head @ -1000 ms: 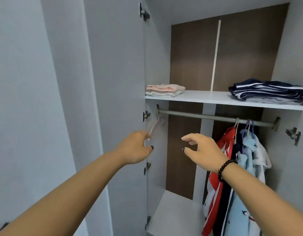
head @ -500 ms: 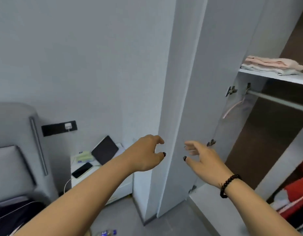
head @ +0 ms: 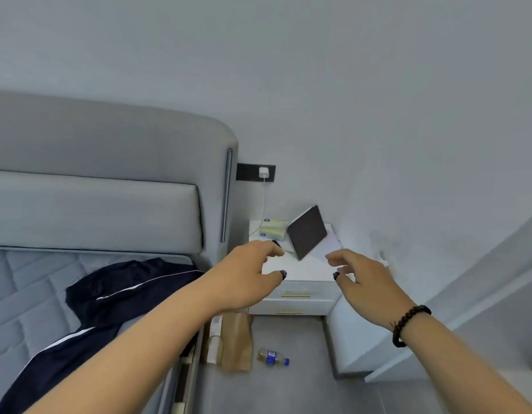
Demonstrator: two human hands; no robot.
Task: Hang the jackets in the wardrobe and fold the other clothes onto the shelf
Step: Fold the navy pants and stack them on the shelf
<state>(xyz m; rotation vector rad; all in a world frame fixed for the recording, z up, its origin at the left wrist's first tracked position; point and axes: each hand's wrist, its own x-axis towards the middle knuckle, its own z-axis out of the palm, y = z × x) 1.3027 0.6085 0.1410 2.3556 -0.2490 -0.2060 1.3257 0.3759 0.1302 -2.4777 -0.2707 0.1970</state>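
View has swung from wardrobe to bed (head: 25, 294); both hands, left (head: 244, 279) and right (head: 366, 282), spread, empty; navy jacket (head: 115, 300) awaits collection.

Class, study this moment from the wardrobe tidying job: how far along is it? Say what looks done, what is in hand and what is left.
Done: nothing can be judged, since the wardrobe interior is out of view. In hand: nothing; the left hand and right hand are both empty, fingers spread, held out above the nightstand. Left: a dark navy jacket with white stripes lies crumpled on the bed, not yet hung.
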